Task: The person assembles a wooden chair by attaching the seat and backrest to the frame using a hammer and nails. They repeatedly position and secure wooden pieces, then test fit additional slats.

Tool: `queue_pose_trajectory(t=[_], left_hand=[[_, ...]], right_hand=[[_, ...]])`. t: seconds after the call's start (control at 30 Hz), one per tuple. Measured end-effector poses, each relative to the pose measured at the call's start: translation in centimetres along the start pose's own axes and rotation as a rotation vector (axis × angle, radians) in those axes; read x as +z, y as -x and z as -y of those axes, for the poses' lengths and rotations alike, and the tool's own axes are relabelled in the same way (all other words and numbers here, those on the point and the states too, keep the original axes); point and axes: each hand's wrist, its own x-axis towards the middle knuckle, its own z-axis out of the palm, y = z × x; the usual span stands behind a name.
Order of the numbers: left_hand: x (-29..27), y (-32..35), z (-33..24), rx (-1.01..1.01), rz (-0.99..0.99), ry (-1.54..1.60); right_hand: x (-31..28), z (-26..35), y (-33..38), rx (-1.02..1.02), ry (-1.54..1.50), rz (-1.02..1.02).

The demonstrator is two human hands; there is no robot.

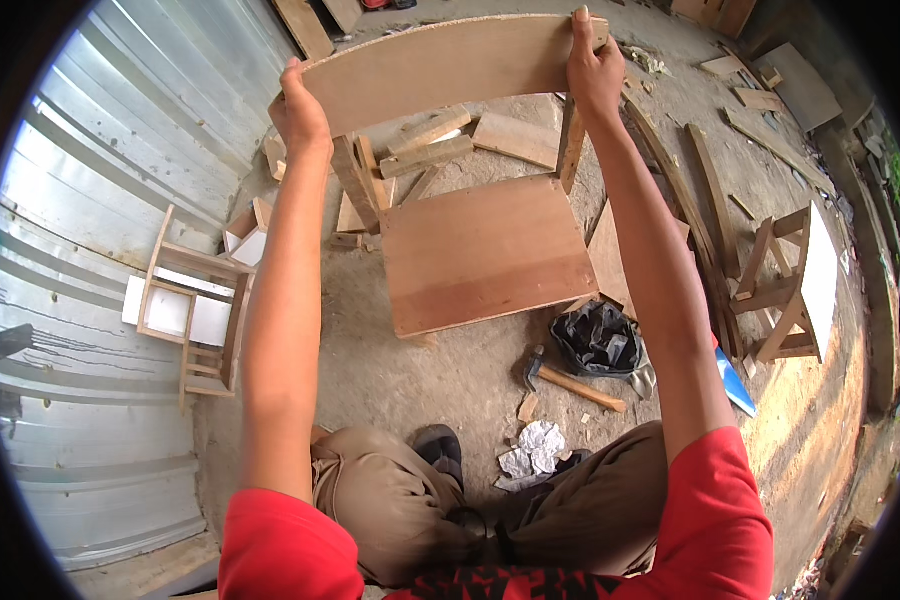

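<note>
Head view: single, wide fisheye, left unit of a side-by-side pair. Worn on the person's head; upright, unmirrored. Aimed steeply down and somewhat forward, over the brown trousers (380,475) to the floor (340,340), with the wooden chair (485,255) near mid-view. Closest to the red sleeves (290,545) at the lower edge; farther from left hand (302,115) and right hand (596,75), high in view. Bent toward the rim, notably along the corrugated wall (100,480) at left. Black at all corners.
</note>
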Motion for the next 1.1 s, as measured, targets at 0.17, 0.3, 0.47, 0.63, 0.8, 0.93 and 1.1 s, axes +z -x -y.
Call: queue_pose_trajectory(t=[0.17,0.3,0.47,0.63,0.8,0.93,1.1], left_hand=[[-1.3,-0.3,-0.3,0.017,-0.028,0.004],[-1.6,-0.3,-0.3,0.049,0.021,-0.060],[-1.6,-1.5,1.4,0.142,0.082,-0.204],[-4.0,2.1,4.0,0.006,0.369,-0.133],[-4.9,2.5,5.0,-0.011,0.316,-0.093],[-4.3,1.8,5.8,0.009,0.271,-0.063],[-3.8,0.8,6.7,0.033,0.267,-0.040]], right_hand=[[0.5,2.5,1.3,-0.029,-0.156,0.014],[0.3,3.3,1.2,-0.058,-0.091,0.048],[-1.0,-1.7,1.4,-0.198,-0.189,0.210],[-4.4,-5.6,3.1,-0.035,-0.005,0.425],[-3.6,-6.2,3.5,-0.052,0.083,0.411],[-2.5,-6.4,3.8,-0.044,0.063,0.335],[-1.6,-7.6,3.2,-0.026,0.059,0.323]])
